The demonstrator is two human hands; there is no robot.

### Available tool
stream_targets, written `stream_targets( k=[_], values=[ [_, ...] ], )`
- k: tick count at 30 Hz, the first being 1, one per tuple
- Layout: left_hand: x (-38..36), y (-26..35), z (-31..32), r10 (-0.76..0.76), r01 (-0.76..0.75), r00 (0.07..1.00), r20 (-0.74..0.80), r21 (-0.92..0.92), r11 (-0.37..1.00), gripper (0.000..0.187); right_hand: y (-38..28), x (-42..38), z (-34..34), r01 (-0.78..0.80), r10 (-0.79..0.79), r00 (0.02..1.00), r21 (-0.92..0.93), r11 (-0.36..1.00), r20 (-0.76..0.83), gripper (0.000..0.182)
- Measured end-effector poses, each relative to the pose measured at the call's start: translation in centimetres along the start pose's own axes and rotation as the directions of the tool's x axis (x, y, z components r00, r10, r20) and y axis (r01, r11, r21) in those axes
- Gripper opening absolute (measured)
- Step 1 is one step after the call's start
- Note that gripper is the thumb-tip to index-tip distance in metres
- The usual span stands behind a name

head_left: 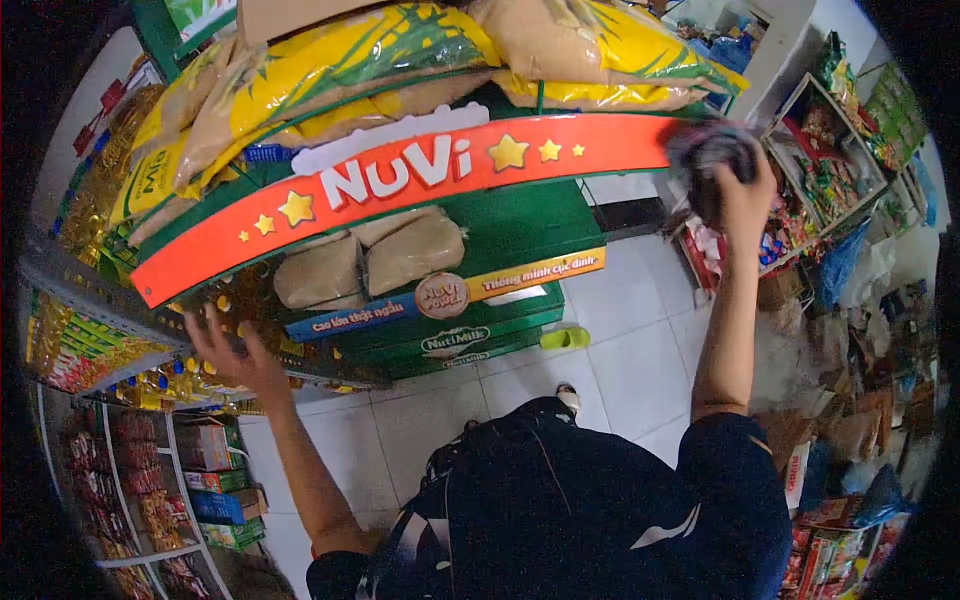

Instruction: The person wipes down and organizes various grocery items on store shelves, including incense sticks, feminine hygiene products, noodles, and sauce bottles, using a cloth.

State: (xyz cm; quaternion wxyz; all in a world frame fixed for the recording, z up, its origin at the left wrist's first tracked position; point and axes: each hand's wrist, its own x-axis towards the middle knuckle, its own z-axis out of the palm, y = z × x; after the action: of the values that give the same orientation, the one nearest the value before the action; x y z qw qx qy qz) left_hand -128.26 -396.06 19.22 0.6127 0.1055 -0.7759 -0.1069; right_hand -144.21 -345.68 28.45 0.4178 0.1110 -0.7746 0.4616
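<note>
Dark cloth [706, 168] sits bunched in the right hand [746, 196].

Long sign [400, 182]: bright orange-red, with big white letters and yellow stars
Cloth [703, 163]: black and grey in patches, too blurry to tell more
Big bags [330, 72]: yellow with green leafy shapes, light brown where they are see-through
Box [300, 14]: plain brown
Stand [525, 218]: dark green, with white words low down
Lower strip [360, 319]: blue on one end, yellow-orange on the other, with white words
Small bags [412, 252]: light brown
Slippers [565, 339]: lime green
Floor tiles [640, 350]: pale grey squares
Shirt [590, 490]: very dark, nearly black, with white pointy shapes
Bottles [180, 382]: golden yellow, some with blue caps
</note>
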Motion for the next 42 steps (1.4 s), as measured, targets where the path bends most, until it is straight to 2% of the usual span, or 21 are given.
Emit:
stream_targets(
  k=[2, 4, 5, 8, 9, 10, 13, 14, 15, 17, 19, 22, 24, 27, 31, 32, 34, 37, 39, 40, 42],
  values=[
    [-4.8, -1.5, 1.4, -0.013, 0.024, 0.994, 0.109, -0.102, 0.994, 0.037, 3.6, -1.4, -2.7, -0.108, 0.106, 0.977, 0.002, 0.994, -0.185, 0.035],
    [-9.5, -2.4, 2.5, -0.053, 0.097, 0.867, 0.496, -0.063, 0.993, 0.036, 9.4, -5.5, -3.0, -0.112, 0.194, 0.893, 0.217, 0.97, -0.406, 0.033],
    [-12.0, -2.7, 3.2, -0.072, 0.146, 0.804, 0.59, -0.079, 0.986, 0.037, 12.9, -8.4, -2.8, -0.158, 0.168, 0.889, 0.058, 0.986, -0.426, 0.035],
    [-17.6, -3.7, 6.0, -0.082, 0.185, 0.69, 0.719, -0.065, 0.981, 0.039, 18.4, -18.3, 2.8, -0.231, 0.15, 0.94, -0.247, 0.941, -0.308, 0.035],
    [-18.9, -4.0, 6.6, -0.073, 0.166, 0.646, 0.76, -0.046, 0.985, 0.038, 19.9, -20.8, 4.7, -0.39, 0.363, 0.915, -0.155, 0.908, -0.175, 0.032],
    [-19.8, -4.0, 7.0, -0.081, 0.17, 0.643, 0.761, -0.039, 0.985, 0.038, 18.9, -22.4, 7.3, -0.453, 0.432, 0.891, -0.204, 0.868, -0.141, 0.031],
    [-20.4, -3.3, 7.7, -0.113, 0.197, 0.61, 0.784, -0.012, 0.98, 0.038, 14.6, -26.6, 14.4, -0.199, 0.195, 0.98, -0.154, 0.968, -0.039, 0.045],
    [-20.2, -2.9, 7.7, -0.156, 0.2, 0.583, 0.797, 0.045, 0.979, 0.038, 12.5, -27.2, 16.0, -0.352, 0.354, 0.935, -0.076, 0.933, 0.022, 0.045],
    [-20.0, -2.8, 7.7, -0.2, 0.203, 0.553, 0.809, 0.102, 0.974, 0.038, 11.6, -28.1, 17.2, -0.311, 0.302, 0.945, 0.063, 0.948, 0.123, 0.043],
    [-20.0, -3.3, 7.8, -0.189, 0.201, 0.544, 0.817, 0.092, 0.975, 0.037, 7.8, -29.5, 19.5, -0.34, 0.323, 0.919, 0.04, 0.94, 0.226, 0.045],
    [-20.0, -3.8, 7.9, -0.178, 0.202, 0.539, 0.823, 0.079, 0.976, 0.036, 3.6, -30.1, 21.2, -0.165, 0.16, 0.915, -0.02, 0.986, 0.371, 0.053],
    [-20.8, -4.5, 8.1, -0.078, 0.172, 0.652, 0.754, -0.047, 0.984, 0.031, 0.3, -32.6, 24.9, -0.137, 0.148, 0.88, -0.057, 0.989, 0.451, 0.057],
    [-21.8, -5.0, 9.2, -0.003, -0.026, 0.74, 0.672, 0.032, 0.999, 0.028, -0.7, -32.4, 25.9, -0.066, 0.098, 0.842, -0.079, 0.995, 0.53, 0.059],
    [-19.8, -4.1, 8.4, -0.061, 0.133, 0.66, 0.749, -0.036, 0.99, 0.027, -0.1, -30.4, 26.1, 0.02, 0.055, 0.802, -0.12, 0.993, 0.594, 0.059],
    [-20.0, -4.1, 8.4, -0.097, 0.143, 0.694, 0.714, -0.005, 0.99, 0.027, -0.3, -30.7, 25.7, 0.03, 0.041, 0.764, -0.099, 0.995, 0.644, 0.058],
    [-19.8, -4.2, 8.3, -0.11, 0.193, 0.648, 0.754, -0.023, 0.981, 0.03, -0.5, -31.2, 25.9, 0.038, 0.026, 0.76, -0.084, 0.996, 0.65, 0.058],
    [-19.6, -4.5, 8.1, -0.131, 0.244, 0.603, 0.787, -0.026, 0.969, 0.032, -1.3, -32.5, 26.7, 0.204, -0.185, 0.665, 0.063, 0.977, 0.724, 0.062],
    [-20.3, -3.9, 7.5, -0.117, 0.342, 0.709, 0.695, -0.194, 0.919, 0.037, -3.7, -34.2, 29.4, 0.111, -0.156, 0.59, 0.112, 0.987, 0.792, 0.062],
    [-20.1, -2.7, 6.4, -0.333, 0.568, 0.722, 0.606, -0.246, 0.785, 0.039, -5.9, -34.7, 30.7, 0.102, -0.19, 0.591, 0.161, 0.982, 0.784, 0.06],
    [-21.2, -3.4, 6.8, -0.355, 0.577, 0.723, 0.593, -0.235, 0.782, 0.039, -6.4, -35.0, 31.8, 0.026, -0.254, 0.546, 0.287, 0.957, 0.798, 0.058],
    [-24.6, -5.5, 8.3, -0.258, 0.36, 0.852, 0.455, -0.152, 0.92, 0.036, -6.7, -35.4, 33.6, -0.06, -0.338, 0.479, 0.415, 0.908, 0.81, 0.056]
  ],
)
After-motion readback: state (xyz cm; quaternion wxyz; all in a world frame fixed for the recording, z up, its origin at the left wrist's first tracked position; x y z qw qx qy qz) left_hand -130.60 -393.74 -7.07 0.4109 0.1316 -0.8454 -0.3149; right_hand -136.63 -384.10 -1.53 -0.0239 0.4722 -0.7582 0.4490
